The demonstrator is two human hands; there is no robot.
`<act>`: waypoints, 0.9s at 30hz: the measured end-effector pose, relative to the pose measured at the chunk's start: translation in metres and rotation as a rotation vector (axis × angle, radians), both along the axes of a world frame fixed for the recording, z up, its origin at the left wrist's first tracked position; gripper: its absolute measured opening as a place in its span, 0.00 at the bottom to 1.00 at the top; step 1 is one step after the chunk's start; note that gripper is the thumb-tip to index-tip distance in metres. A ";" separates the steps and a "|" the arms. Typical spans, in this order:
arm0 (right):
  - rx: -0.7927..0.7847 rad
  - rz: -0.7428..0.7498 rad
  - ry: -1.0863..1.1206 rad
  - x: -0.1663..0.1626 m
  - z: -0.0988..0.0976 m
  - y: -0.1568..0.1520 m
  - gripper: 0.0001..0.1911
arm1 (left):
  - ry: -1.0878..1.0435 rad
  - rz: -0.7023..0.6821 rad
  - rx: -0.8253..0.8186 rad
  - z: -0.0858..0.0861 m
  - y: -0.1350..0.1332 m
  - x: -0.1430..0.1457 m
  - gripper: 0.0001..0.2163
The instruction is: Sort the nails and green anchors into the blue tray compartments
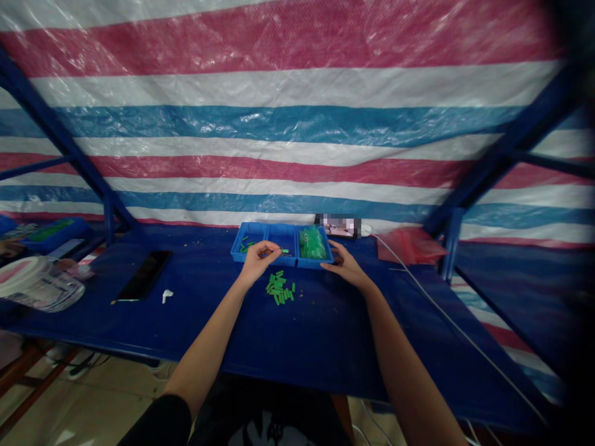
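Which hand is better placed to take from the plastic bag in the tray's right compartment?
Right, probably: the right hand is at the blue tray's edge beside that bag, while the left hand pinches a green piece farther away.

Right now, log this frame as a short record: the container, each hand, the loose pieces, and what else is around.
container: blue plastic tray, three compartments; the right one holds a clear bag of green pieces
left hand: pinching a green stick over the middle compartment
right hand: fingers at the near edge of the right compartment
loose: green sticks on the table before the tray
rest: black smartphone, white earbud, striped tarpaulin
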State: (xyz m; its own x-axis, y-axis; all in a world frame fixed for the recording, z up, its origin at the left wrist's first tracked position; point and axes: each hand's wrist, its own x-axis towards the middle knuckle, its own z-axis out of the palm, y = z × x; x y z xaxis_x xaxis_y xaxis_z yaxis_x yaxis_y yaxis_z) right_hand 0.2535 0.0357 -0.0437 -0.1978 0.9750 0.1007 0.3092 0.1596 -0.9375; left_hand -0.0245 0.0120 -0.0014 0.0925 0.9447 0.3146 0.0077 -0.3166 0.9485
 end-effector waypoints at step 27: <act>-0.010 0.017 -0.001 -0.001 0.006 -0.004 0.43 | -0.101 0.343 0.071 0.000 0.008 -0.018 0.12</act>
